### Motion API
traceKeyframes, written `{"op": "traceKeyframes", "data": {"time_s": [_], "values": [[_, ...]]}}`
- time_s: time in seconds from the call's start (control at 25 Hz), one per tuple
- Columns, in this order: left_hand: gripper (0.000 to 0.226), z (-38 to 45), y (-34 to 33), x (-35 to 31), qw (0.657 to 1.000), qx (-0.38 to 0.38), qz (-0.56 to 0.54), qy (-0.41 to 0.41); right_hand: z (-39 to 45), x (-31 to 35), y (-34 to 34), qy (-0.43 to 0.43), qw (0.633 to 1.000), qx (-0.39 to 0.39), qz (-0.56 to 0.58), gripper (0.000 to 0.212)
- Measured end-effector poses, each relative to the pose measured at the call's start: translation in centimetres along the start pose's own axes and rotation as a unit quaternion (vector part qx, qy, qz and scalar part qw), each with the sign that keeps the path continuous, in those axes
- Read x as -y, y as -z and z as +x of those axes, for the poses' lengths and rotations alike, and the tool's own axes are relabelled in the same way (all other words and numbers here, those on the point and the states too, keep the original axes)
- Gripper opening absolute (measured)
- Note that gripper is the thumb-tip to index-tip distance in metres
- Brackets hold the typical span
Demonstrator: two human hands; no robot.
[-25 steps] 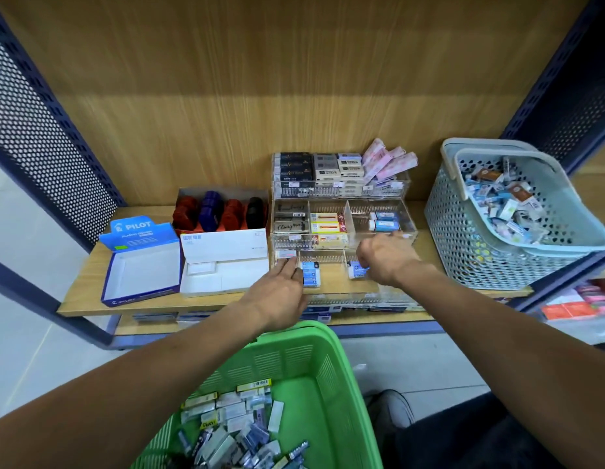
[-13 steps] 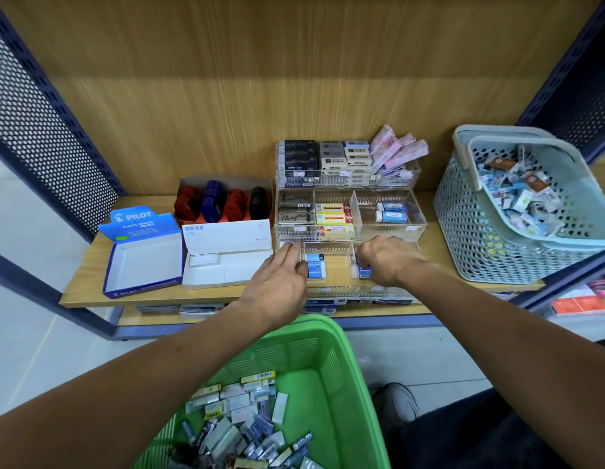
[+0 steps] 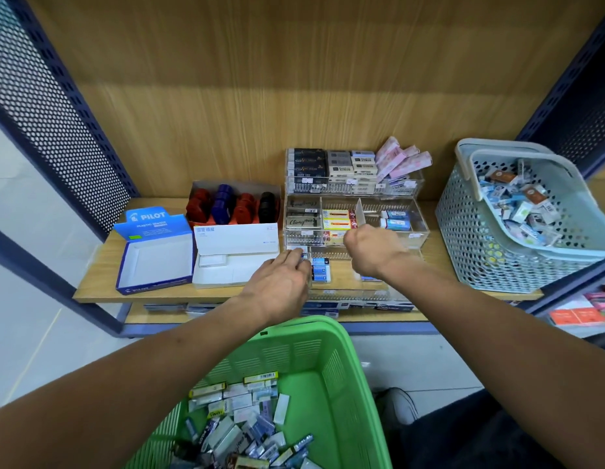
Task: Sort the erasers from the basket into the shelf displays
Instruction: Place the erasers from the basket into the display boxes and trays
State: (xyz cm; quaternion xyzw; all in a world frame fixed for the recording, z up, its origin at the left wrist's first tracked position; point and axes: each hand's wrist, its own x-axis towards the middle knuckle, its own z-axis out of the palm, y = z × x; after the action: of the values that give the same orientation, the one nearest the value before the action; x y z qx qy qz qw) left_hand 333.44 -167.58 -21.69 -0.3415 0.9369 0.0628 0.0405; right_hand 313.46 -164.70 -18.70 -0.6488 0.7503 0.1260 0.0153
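Head view shows both hands over the clear acrylic tiered display (image 3: 357, 214): left hand (image 3: 280, 282) flat-fingered, steadying blue-sleeved erasers (image 3: 320, 269) in its front row, right hand (image 3: 372, 252) curled, contents hidden, while loose erasers wait in the green plastic basket (image 3: 331, 374) below.

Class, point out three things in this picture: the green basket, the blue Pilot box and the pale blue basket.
green basket (image 3: 357, 384), head view, bare right inner wall.
blue Pilot box (image 3: 148, 225), head view, raised printed lid.
pale blue basket (image 3: 477, 238), head view, perforated front wall.
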Motion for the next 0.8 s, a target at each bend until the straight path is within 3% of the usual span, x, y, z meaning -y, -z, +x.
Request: {"op": "traceKeyframes", "data": {"time_s": [0.12, 0.24, 0.4, 0.52, 0.64, 0.8], "values": [[0.034, -1.6, 1.1, 0.3, 0.999, -0.035, -0.011, 0.022, -1.2, 4.9, 0.0, 0.011, 0.980, -0.027, 0.198, 0.025], [0.019, -4.9, 2.3, 0.8, 0.997, 0.034, -0.004, 0.063, -3.5, 10.5, -1.8, 0.035, 0.941, 0.036, 0.336, 0.016], [0.017, -10.0, 0.0, 2.3, 0.986, 0.163, 0.038, 0.014, -6.3, 15.8, -5.2, 0.105, 0.940, 0.153, 0.288, 0.008], [0.016, -12.2, -4.6, 3.8, 0.966, 0.258, -0.004, 0.024, -6.8, 17.9, -8.5, 0.138, 0.930, 0.248, 0.234, 0.006], [0.026, -13.2, -9.5, 5.5, 0.945, 0.316, -0.036, 0.078, -7.0, 19.6, -12.5, 0.112, 0.925, 0.298, 0.208, 0.023], [0.046, -14.6, -15.3, 7.1, 0.926, 0.338, -0.081, 0.146, -6.8, 20.3, -17.0, 0.050, 0.927, 0.297, 0.225, 0.037]]}}
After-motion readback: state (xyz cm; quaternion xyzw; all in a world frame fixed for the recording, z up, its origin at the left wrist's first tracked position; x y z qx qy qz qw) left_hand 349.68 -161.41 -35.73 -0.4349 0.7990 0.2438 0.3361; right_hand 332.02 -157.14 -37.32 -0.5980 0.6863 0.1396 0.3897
